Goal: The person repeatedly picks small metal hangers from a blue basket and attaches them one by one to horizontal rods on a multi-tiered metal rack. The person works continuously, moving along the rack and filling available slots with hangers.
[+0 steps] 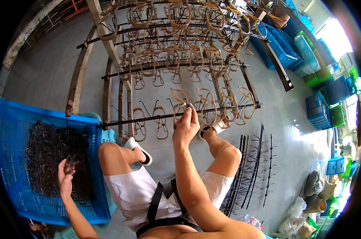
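My right hand [185, 128] reaches forward to the lowest rod [148, 118] of a rack. Its thumb and fingers pinch an eyeglass frame [179, 95] at the rod; the exact grip point is partly hidden. Tan eyeglass frames [206, 104] hang to the right of that hand, and a few more frames [161, 123] hang to its left. My left hand [65, 181] is over a blue crate [49, 111], its fingers closed on a dark eyeglass frame [70, 164]. Beneath it lies a tangled heap of dark eyeglass frames [55, 143].
Higher rods of the rack carry rows of eyeglass frames [172, 59]. Wooden rack posts [80, 75] stand ahead. Black rods with thin prongs [250, 171] lie on the floor at right. Blue crates [318, 109] and plastic bags [294, 217] line the right side.
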`<state>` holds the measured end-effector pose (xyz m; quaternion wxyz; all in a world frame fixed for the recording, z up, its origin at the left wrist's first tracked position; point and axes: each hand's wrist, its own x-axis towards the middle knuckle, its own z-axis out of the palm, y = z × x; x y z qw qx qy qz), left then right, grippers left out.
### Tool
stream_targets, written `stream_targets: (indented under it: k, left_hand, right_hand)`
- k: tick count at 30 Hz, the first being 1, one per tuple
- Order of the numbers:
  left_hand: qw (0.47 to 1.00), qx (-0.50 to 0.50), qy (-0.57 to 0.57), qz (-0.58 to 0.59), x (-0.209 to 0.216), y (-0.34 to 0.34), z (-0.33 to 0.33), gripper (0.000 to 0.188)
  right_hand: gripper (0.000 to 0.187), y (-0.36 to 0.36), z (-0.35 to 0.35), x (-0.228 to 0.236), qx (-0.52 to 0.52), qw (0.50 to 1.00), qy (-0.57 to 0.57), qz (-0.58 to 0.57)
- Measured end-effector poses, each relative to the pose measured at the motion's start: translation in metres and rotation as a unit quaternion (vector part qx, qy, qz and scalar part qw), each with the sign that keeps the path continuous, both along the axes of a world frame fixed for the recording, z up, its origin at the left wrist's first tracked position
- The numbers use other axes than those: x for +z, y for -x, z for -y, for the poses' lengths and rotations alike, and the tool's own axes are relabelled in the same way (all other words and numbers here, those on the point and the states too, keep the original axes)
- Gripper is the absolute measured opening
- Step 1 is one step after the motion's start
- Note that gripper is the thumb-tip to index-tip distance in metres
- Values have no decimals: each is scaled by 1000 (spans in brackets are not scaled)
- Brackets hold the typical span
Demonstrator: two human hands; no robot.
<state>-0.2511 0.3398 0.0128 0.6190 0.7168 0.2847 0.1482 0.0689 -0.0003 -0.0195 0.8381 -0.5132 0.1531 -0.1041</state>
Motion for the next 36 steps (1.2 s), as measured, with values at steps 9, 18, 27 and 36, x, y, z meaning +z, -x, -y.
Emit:
stream_targets:
  k: [9,18,27,36]
  left_hand:
    - [936,178,-258,-162,-69,-7,14,32]
    - [835,250,-470,-138,-104,-16,40,54]
    - [935,310,-82,-153,-140,10,6,41]
    - [931,342,-70,-108,-119,-6,24,38]
  right_hand:
    - [16,10,-8,-2,7,947,299,112]
    - [19,3,7,-15,9,915,374,149]
    - [19,2,6,-11,34,935,328,127]
    - [20,-3,1,-6,-12,916,380,131]
